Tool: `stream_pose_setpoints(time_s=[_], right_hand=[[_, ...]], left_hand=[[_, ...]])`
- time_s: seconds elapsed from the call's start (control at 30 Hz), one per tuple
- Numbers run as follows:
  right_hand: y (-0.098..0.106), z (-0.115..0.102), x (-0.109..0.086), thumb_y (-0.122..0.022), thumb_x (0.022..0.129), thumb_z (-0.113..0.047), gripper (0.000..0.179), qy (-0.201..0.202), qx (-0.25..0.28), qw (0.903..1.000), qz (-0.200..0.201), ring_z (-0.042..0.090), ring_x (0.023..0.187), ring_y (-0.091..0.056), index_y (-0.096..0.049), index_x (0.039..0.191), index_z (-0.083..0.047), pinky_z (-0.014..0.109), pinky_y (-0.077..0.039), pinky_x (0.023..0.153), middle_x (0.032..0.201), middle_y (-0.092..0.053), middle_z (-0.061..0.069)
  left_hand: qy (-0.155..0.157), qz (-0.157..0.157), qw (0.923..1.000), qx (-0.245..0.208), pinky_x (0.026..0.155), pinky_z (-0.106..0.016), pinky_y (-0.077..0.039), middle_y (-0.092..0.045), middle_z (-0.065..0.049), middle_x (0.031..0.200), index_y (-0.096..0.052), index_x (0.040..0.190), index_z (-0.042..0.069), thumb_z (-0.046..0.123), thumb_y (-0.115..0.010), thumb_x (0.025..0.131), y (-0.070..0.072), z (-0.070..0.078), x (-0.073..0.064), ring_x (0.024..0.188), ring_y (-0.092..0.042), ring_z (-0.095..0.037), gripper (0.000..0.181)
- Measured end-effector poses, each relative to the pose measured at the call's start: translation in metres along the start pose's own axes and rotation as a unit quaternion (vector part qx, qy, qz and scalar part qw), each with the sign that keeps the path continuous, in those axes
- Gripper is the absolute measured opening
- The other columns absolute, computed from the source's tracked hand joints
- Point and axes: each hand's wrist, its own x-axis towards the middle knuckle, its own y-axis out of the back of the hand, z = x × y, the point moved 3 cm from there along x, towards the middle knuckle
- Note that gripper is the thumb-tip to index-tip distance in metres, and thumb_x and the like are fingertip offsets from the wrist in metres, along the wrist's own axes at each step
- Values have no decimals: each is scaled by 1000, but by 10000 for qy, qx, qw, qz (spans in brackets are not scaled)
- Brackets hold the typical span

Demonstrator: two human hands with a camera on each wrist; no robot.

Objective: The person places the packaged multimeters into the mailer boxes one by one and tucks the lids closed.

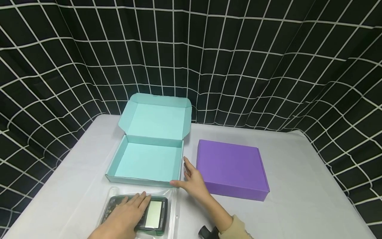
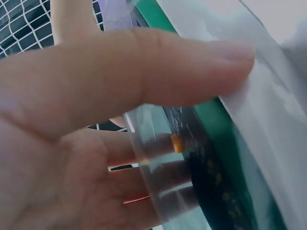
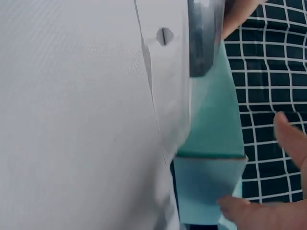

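Observation:
In the head view my left hand (image 1: 128, 212) lies over a dark green multimeter (image 1: 153, 214) packed in a clear plastic bag (image 1: 171, 215). Its fingers stretch across the front, beside the pale display. From the left wrist the thumb (image 2: 192, 67) passes in front of the bagged meter (image 2: 211, 177); the other fingers are partly seen through plastic. A teal cardboard box (image 1: 149, 161) stands just behind, lid raised, nothing inside. By its front right corner is my right hand (image 1: 194, 181), fingers spread along the side and thumb at the front edge; contact is unclear.
A closed purple box (image 1: 232, 166) sits right of the teal one, close to my right forearm. Below that forearm a black object (image 1: 206, 232) shows at the bottom edge. White cloth (image 1: 295, 186) covers the table, and a black curtain with white grid lines (image 1: 238, 66) surrounds it.

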Motion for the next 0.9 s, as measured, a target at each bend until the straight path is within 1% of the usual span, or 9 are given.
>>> stream_pose_setpoints(time_s=[0.13, 0.37, 0.5, 0.6, 0.63, 0.7, 0.77, 0.87, 0.9], right_hand=[[-6, 3, 3, -82, 74, -2, 101, -181, 38, 9996, 219, 50, 136, -27, -17, 150, 9, 47, -35, 107, 151, -19, 37], [-14, 9, 6, -80, 71, 7, 105, -269, 433, 9984, 224, 47, 138, -25, -13, 151, 9, 44, -35, 107, 152, -16, 36], [-16, 9, 6, -78, 70, 11, 104, -324, 571, 9972, 352, 47, 138, -23, -13, 151, 9, 45, -33, 108, 152, -15, 37], [-16, 10, 6, -78, 70, 12, 104, -395, 631, 9964, 417, 47, 139, -22, -13, 151, 8, 45, -32, 109, 152, -15, 36], [-17, 10, 6, -77, 70, 12, 104, -420, 644, 9961, 433, 47, 139, -22, -14, 152, 7, 45, -31, 109, 152, -15, 36], [-17, 10, 5, -77, 70, 12, 104, -467, 648, 9958, 455, 47, 139, -22, -14, 152, 6, 44, -31, 109, 152, -15, 35], [-17, 11, 5, -78, 71, 12, 103, -488, 648, 9956, 463, 47, 139, -22, -15, 152, 5, 44, -31, 109, 152, -15, 35], [-17, 10, 4, -78, 71, 11, 103, -490, 639, 9957, 461, 46, 139, -22, -15, 152, 5, 44, -32, 109, 152, -16, 35], [-17, 10, 4, -78, 71, 10, 103, -492, 641, 9957, 458, 46, 139, -22, -15, 152, 6, 44, -32, 109, 152, -16, 35]], left_hand=[[17, 7, 10000, -36, 97, -71, -35, -48, -31, 137, -49, 132, -11, -2, -88, 50, 1, 2, 0, 125, -46, -49, 92], [96, -12, 10000, -25, 97, -70, -36, -49, -31, 136, -50, 131, -11, -6, -87, 52, 3, 4, 2, 125, -47, -49, 88], [1, 58, 10000, 2, 96, -69, -37, -50, -31, 135, -50, 130, -12, -9, -85, 53, 3, 5, 1, 124, -48, -49, 85], [-78, 89, 9999, -14, 99, -67, -37, -50, -32, 133, -51, 129, -12, -9, -85, 52, 3, 5, 1, 123, -48, -49, 85], [-98, 91, 9999, -35, 99, -67, -37, -50, -33, 133, -51, 129, -13, -7, -87, 51, 3, 5, 1, 122, -48, -50, 86], [-106, 89, 9999, -34, 98, -66, -38, -50, -34, 132, -50, 129, -13, 10, -94, 50, 3, 5, 2, 122, -48, -52, 94], [-132, 85, 9999, 26, 98, -64, -40, -50, -35, 131, -49, 129, -14, 28, -97, 45, 2, 5, 3, 120, -48, -52, 106], [-169, 95, 9990, 399, 97, -60, -44, -51, -32, 128, -49, 129, -12, 56, -93, 37, 1, 5, 4, 118, -50, -49, 123], [-184, 90, 9984, 529, 97, -59, -44, -52, -31, 128, -49, 129, -11, 60, -92, 37, 0, 5, 5, 118, -50, -48, 124]])
